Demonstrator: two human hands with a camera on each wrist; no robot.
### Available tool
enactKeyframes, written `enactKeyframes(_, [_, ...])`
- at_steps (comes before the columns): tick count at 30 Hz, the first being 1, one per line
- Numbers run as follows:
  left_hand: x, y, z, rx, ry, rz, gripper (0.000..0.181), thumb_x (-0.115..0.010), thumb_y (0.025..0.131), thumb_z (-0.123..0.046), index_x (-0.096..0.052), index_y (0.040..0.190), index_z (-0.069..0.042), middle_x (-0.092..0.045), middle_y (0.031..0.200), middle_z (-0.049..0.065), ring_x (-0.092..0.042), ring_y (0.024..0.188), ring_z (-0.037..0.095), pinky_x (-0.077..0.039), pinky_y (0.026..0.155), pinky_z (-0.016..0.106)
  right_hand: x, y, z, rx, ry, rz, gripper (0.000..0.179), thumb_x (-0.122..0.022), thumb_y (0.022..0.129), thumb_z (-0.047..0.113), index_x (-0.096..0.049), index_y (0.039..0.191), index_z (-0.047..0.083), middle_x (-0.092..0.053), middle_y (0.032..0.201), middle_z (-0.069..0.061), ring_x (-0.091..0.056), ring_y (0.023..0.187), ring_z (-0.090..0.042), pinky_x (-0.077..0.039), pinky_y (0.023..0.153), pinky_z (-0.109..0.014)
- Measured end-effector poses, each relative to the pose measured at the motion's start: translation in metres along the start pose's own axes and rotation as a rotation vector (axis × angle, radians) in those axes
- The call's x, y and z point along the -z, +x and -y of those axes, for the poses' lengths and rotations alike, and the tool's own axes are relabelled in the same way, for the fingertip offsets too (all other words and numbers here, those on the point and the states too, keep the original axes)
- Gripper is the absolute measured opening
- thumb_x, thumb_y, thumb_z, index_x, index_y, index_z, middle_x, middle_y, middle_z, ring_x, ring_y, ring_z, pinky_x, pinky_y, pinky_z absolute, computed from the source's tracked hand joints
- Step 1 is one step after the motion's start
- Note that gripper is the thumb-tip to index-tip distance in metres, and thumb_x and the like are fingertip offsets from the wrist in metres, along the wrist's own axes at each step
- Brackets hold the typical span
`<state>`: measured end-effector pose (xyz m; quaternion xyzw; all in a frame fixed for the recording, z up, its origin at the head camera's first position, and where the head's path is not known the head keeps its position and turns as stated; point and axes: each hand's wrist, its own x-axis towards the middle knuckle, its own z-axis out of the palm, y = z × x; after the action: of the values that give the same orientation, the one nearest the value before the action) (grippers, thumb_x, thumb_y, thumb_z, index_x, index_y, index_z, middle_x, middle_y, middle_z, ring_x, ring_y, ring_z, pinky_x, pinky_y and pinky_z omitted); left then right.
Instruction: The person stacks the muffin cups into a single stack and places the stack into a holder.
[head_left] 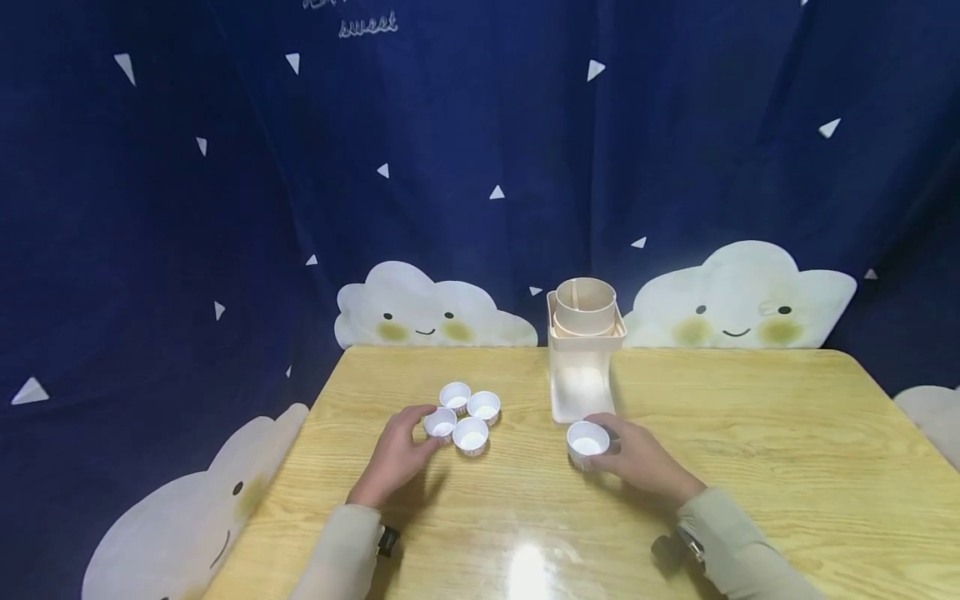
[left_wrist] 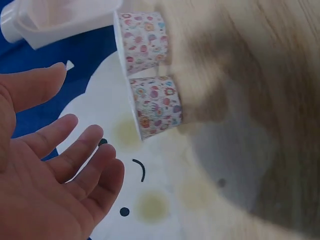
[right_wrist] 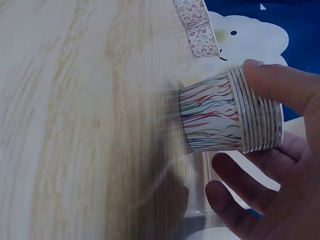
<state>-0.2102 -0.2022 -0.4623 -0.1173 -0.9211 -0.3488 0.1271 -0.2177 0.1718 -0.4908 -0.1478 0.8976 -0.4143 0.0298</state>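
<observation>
My right hand [head_left: 640, 457] grips a nested stack of small paper baking cups [right_wrist: 215, 115] between thumb and fingers; wavy coloured lines run down its side. In the head view this stack stands on the right, in front of the beige stand. At the left, my left hand [head_left: 397, 457] is beside several white-lined paper cups [head_left: 471, 437] grouped closely together. The left wrist view shows its fingers [left_wrist: 75, 155] spread and loosely bent, with a gap to the flower-patterned cups [left_wrist: 156, 107]. Nothing is held in that hand.
A beige stand [head_left: 581, 392] with a round cylinder [head_left: 587, 308] on top stands near the table's far edge. The wooden table [head_left: 750, 433] reaches a dark blue curtain [head_left: 480, 108] printed with clouds. A dark wristband [head_left: 387, 541] is on the left wrist.
</observation>
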Motion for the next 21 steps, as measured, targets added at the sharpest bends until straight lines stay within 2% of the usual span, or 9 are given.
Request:
enactKeyframes(6, [-0.003,0.003,0.012,0.026,0.039,0.029,0.051,-0.078,0.082,-0.013,-0.060,0.127,0.004,-0.063,0.128,0.022,-0.056,0.124,0.041,-0.042,0.107,0.055,-0.001,0.001,0.001,0.013,0.002,0.002,0.064,-0.084,0.076,0.029,-0.059,0.132,0.010,-0.068,0.121,-0.012,-0.064,0.107,-0.028,-0.052,0.089,-0.045])
enactKeyframes(14, [-0.003,0.015,0.020,0.126,0.090,0.149,0.067,-0.081,0.081,-0.025,-0.054,0.136,0.002,-0.057,0.139,0.022,-0.050,0.130,0.044,-0.039,0.111,0.054,0.000,0.001,0.001,0.020,0.018,0.004,0.063,-0.084,0.076,0.028,-0.059,0.131,0.009,-0.068,0.121,-0.012,-0.064,0.108,-0.028,-0.052,0.089,-0.045])
enactKeyframes(21, [-0.002,0.025,0.021,0.204,0.039,0.222,0.078,-0.084,0.078,-0.027,-0.048,0.142,0.001,-0.056,0.141,0.020,-0.048,0.135,0.041,-0.037,0.114,0.053,0.000,0.000,0.000,0.018,0.030,0.001,0.062,-0.084,0.076,0.028,-0.060,0.131,0.010,-0.068,0.121,-0.011,-0.063,0.108,-0.026,-0.050,0.090,-0.043])
